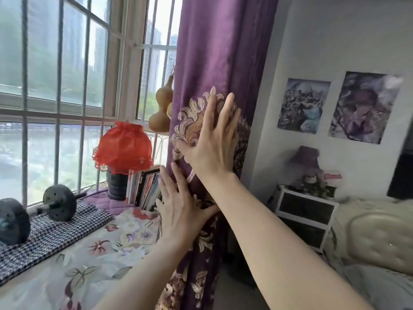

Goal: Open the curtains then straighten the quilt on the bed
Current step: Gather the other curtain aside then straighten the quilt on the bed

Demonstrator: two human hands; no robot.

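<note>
A purple curtain (220, 52) with gold embroidery hangs bunched at the right side of the barred window (67, 74), which is uncovered. My right hand (212, 142) lies flat against the embroidered part, fingers spread and pointing up. Lower down, my left hand (178, 211) presses on the curtain's left edge, fingers apart, thumb hooked toward the fabric. Neither hand visibly clasps the cloth. The bed (375, 253) with a cream tufted headboard shows at the right edge; a patch of pale bedding (380, 289) lies below it.
On the window ledge sit a red lamp (124, 149), a row of books (145, 189), hanging gourds (162, 108), a dumbbell (33, 211) on checked cloth, and a floral blanket (89, 253). A white nightstand (306, 211) with a purple lamp stands by the wall under two posters.
</note>
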